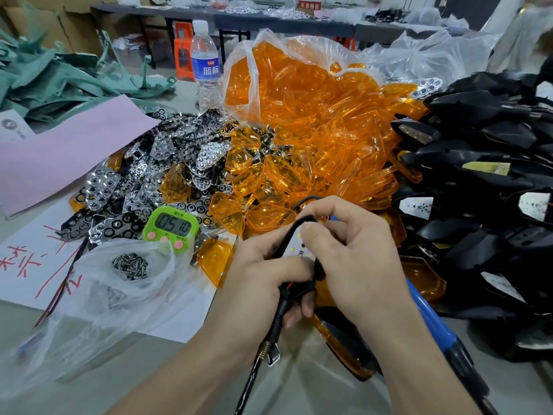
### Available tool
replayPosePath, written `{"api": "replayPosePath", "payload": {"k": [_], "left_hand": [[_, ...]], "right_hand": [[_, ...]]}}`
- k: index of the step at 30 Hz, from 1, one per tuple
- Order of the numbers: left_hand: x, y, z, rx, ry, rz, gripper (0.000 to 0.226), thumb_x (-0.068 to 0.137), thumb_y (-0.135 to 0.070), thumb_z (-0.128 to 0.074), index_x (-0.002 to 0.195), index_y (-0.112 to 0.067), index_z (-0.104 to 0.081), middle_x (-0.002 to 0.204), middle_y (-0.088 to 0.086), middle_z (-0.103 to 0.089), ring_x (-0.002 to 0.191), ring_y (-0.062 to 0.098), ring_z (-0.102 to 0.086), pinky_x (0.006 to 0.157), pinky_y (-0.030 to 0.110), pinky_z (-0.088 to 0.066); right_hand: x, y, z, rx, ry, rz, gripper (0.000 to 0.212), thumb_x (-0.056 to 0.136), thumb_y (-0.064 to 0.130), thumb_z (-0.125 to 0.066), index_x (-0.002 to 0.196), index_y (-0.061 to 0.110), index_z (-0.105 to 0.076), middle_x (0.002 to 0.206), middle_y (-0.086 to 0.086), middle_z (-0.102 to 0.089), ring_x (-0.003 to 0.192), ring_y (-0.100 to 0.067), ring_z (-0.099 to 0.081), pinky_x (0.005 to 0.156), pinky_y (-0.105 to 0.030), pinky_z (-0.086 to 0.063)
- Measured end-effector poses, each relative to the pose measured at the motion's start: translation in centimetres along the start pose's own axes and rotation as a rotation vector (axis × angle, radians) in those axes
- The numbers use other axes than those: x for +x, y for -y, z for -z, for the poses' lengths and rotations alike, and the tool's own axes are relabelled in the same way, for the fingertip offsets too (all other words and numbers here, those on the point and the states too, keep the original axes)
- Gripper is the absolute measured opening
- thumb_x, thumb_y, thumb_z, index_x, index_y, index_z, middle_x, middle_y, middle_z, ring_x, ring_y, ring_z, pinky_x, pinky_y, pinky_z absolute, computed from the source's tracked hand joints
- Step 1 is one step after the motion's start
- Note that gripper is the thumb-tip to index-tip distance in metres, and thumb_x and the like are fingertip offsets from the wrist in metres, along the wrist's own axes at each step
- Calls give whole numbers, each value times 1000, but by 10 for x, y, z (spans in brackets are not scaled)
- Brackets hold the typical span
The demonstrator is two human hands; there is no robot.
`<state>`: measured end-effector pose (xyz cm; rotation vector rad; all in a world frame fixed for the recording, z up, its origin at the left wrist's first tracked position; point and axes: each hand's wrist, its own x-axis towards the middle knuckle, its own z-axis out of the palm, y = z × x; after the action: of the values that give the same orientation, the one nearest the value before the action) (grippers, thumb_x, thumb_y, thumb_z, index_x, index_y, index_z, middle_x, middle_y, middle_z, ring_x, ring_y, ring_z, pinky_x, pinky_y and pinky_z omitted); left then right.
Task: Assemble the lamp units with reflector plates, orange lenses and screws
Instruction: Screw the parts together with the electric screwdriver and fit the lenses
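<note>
Clasping the lamp unit [294, 252], left hand [257, 274] and right hand [356, 253].

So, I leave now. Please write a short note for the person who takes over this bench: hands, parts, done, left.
Left hand grips the lamp unit by its stem. Right hand pinches its top end.
Unit: white LED board bare; no reflector or lens on it yet.
Parts: reflector plates piled centre-left; orange lenses heaped behind them; screws in a clear bag at left; black housings stacked right; blue screwdriver under the right forearm.
Left: fit plate, lens, screws. Finished units: none that I can tell.
</note>
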<state>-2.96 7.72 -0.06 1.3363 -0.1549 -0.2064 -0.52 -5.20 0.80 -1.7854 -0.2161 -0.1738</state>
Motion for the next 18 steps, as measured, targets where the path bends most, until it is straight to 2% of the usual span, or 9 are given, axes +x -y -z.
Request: {"api": "replayPosePath", "payload": {"k": [2, 7, 11, 15, 18], "left_hand": [[1, 0, 0, 4, 1, -18, 54, 65, -11, -56, 114, 11, -62, 67, 9, -57, 45, 13, -53, 40, 14, -40], [3, 2, 5, 24, 8, -10, 49, 70, -9, -58, 113, 15, -58, 62, 13, -55, 43, 19, -51, 38, 18, -40], [4, 4, 7, 14, -11, -49, 37, 72, -3, -57, 107, 8, -64, 60, 10, -55, 43, 19, -50, 37, 19, -37], [3, 3, 7, -32, 53, -72, 34, 70, 3, -56, 101, 0, -70, 60, 7, -58, 41, 21, -51, 35, 19, -33], [2, 2, 7, -45, 63, -73, 36, 71, 4, -56, 102, -2, -72, 57, 12, -57, 40, 22, -49, 36, 19, -35]], "right_hand": [[1, 0, 2, 82, 17, -32, 12, 84, 21, -59, 87, 26, -70, 65, -5, -68, 51, -22, -60, 47, -44, -55], [3, 2, 8, 171, 90, -54, 17, 90, 10, -64, 87, 25, -72, 62, -2, -67, 48, -6, -54, 44, -24, -43], [2, 4, 11, 191, 129, -55, 26, 95, -1, -63, 86, 22, -71, 66, -9, -68, 52, -13, -55, 48, -28, -46], [2, 7, 13, 245, 132, -67, 19, 94, -6, -61, 88, 11, -69, 53, 3, -59, 43, -3, -47, 41, -15, -38], [2, 8, 14, 265, 151, -76, 17, 95, -5, -61, 90, 9, -69, 52, 5, -58, 42, -2, -49, 40, -14, -38]]}}
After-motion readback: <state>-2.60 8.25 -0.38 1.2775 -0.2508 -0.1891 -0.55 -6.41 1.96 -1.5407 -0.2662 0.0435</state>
